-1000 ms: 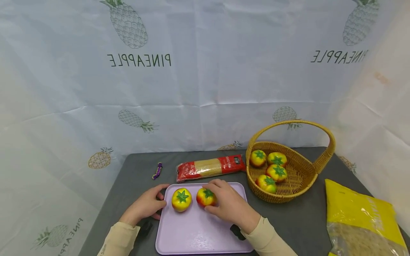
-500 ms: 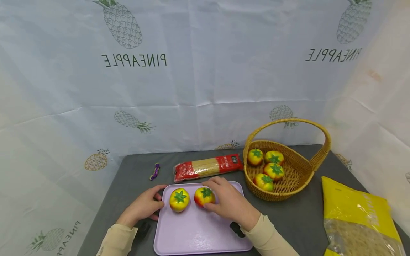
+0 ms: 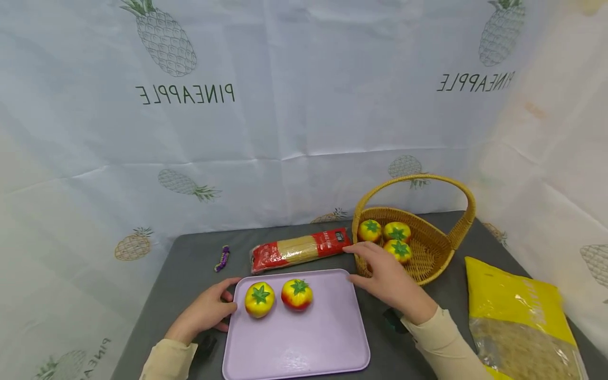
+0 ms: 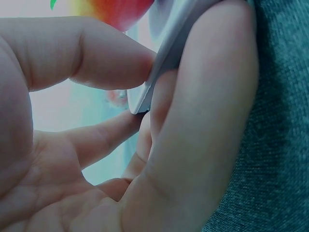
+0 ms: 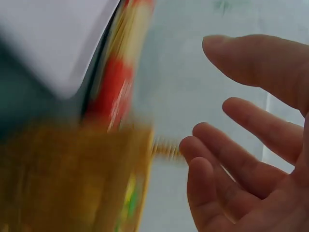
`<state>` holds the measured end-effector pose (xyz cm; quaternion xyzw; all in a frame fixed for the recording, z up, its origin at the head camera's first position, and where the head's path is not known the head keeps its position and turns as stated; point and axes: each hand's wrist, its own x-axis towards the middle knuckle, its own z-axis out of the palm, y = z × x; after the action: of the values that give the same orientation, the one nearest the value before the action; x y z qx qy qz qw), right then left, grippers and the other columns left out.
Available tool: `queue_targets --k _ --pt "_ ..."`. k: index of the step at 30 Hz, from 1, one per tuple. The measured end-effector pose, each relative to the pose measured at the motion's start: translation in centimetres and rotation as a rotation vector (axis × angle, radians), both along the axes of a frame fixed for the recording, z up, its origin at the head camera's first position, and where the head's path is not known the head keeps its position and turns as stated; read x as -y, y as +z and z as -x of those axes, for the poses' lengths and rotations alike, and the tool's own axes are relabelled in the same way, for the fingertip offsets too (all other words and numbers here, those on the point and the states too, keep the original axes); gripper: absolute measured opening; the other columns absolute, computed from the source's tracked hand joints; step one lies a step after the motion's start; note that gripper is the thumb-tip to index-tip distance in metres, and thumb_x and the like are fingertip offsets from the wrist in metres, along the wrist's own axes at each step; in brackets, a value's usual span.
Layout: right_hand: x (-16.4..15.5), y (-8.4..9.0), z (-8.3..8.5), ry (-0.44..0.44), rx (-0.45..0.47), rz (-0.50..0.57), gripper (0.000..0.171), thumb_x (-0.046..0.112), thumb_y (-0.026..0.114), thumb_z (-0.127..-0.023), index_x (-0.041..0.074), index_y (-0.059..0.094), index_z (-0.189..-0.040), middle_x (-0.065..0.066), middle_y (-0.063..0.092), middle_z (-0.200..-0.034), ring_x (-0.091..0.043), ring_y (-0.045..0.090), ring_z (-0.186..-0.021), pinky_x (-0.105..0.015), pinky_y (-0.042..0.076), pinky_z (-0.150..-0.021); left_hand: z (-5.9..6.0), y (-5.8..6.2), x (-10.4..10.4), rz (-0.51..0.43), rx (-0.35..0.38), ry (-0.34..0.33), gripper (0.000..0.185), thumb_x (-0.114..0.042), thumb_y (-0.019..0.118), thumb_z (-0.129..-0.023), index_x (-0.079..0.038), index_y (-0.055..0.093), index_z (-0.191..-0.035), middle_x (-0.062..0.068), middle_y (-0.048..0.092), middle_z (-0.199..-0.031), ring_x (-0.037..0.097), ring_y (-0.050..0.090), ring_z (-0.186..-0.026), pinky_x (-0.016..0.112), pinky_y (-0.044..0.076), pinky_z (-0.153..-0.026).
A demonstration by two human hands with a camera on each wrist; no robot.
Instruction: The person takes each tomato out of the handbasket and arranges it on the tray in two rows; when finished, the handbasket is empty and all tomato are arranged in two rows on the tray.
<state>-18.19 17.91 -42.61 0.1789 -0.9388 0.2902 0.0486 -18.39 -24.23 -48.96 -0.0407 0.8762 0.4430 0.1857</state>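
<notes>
A lilac tray (image 3: 294,343) lies on the dark tabletop. My left hand (image 3: 203,311) grips its left edge; in the left wrist view the tray's rim (image 4: 166,63) sits between thumb and fingers. Two glossy yellow-red tomato-like fruits (image 3: 259,300) with green star-shaped tops rest side by side near the tray's far edge. My right hand (image 3: 391,277) is over the near left side of the wicker basket (image 3: 429,258), its fingers spread with nothing between them. Three similar fruits (image 3: 398,250) show in the basket; the hand covers its near left part.
Behind the tray lies a red-ended pack of noodles (image 3: 301,249). A small purple wrapped candy (image 3: 221,258) is at the back left. On the right lies a yellow, partly clear bag (image 3: 522,316). The basket's tall handle (image 3: 413,178) arches up before the printed curtain (image 3: 304,105).
My right hand has let go of the right-hand fruit on the tray and moved right to the basket. The left hand keeps its grip on the tray. The head view has shifted slightly.
</notes>
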Motion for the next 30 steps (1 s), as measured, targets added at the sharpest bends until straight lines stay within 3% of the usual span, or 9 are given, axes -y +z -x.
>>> queue_targets --k 6,12,30 --pt "-6.6 0.4 0.3 -0.084 -0.039 -0.049 0.057 0.017 0.088 -0.089 0.011 0.068 -0.142 -0.015 0.07 -0.139 -0.039 0.068 -0.123 -0.061 0.06 -0.1 0.1 0.4 0.1 0.002 0.008 -0.009 0.07 -0.007 0.072 -0.091 -0.012 0.052 -0.157 0.013 0.054 -0.107 0.025 0.06 -0.081 0.042 0.067 -0.058" --pt "-10.2 0.0 0.9 -0.123 -0.017 -0.08 0.058 0.017 0.086 -0.091 0.007 0.066 -0.145 -0.019 0.066 -0.141 -0.043 0.067 -0.124 -0.064 0.059 -0.1 0.0 0.6 0.1 0.018 0.006 -0.014 0.071 -0.008 0.073 -0.091 -0.011 0.05 -0.159 0.013 0.055 -0.106 0.025 0.062 -0.08 0.042 0.067 -0.06" --pt "-11.0 -2.7 3.5 -0.125 0.027 -0.117 0.062 0.012 0.087 -0.089 0.005 0.065 -0.147 -0.026 0.062 -0.143 -0.048 0.062 -0.129 -0.066 0.057 -0.103 0.1 0.0 0.2 -0.017 0.024 -0.003 0.07 -0.007 0.071 -0.091 -0.012 0.052 -0.157 0.014 0.055 -0.109 0.025 0.06 -0.082 0.042 0.066 -0.059"
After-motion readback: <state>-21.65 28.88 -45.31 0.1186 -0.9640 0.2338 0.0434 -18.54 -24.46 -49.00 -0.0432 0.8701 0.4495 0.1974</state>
